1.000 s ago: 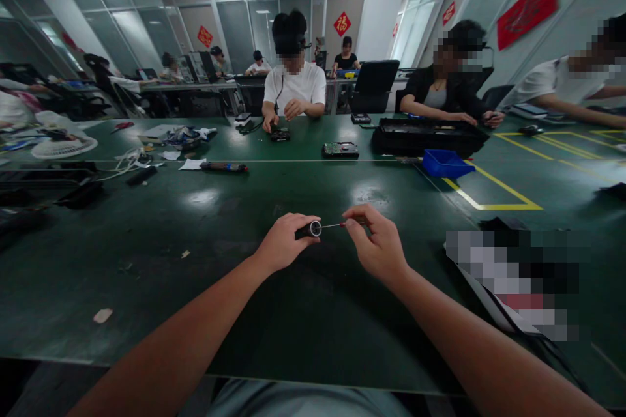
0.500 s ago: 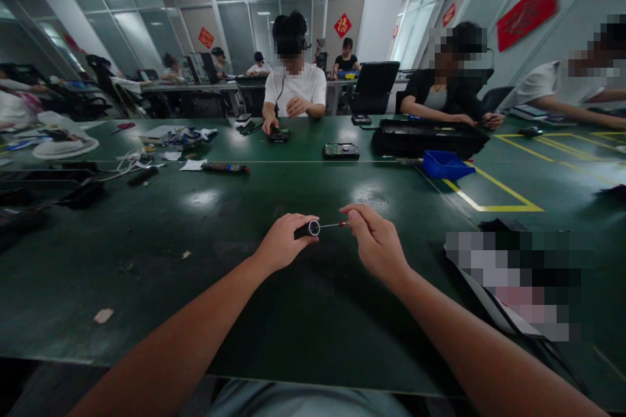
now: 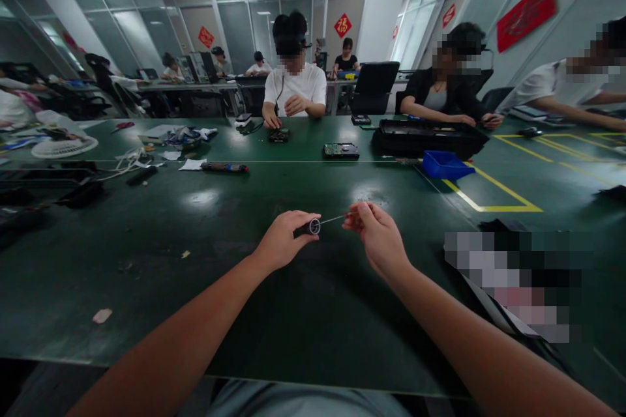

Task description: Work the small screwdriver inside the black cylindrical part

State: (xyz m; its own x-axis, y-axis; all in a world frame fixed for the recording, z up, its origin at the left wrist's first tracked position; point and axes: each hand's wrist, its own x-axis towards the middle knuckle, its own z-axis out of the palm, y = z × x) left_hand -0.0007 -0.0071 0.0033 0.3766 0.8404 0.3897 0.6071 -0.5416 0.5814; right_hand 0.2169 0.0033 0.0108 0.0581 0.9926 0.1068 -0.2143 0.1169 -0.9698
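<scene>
Closed around a short black cylinder (image 3: 304, 229) is my left hand (image 3: 281, 241), with thumb below and fingers above. The cylinder's round, silver-rimmed end (image 3: 314, 227) faces right and toward me; its other end is hidden in the hand. My right hand (image 3: 379, 231) pinches a thin screwdriver (image 3: 334, 218) by its handle, which the fingers mostly cover. The metal shaft slants down to the left, and its tip is at the cylinder's rimmed end. Whether the tip touches or enters it, I cannot tell. Both hands are above the green table (image 3: 293, 313).
Ahead lie a hard drive (image 3: 341, 151), a dark pen-shaped tool (image 3: 225, 168), a blue bin (image 3: 447, 165) and a long black housing (image 3: 430, 137). Left are a white fan grille (image 3: 65, 146) and cables (image 3: 128, 163). A co-worker (image 3: 295, 88) sits opposite; others work nearby.
My right fingers have shifted on the screwdriver handle and now cover more of it. The shaft slants more steeply, its handle end raised. My left hand has barely moved.
</scene>
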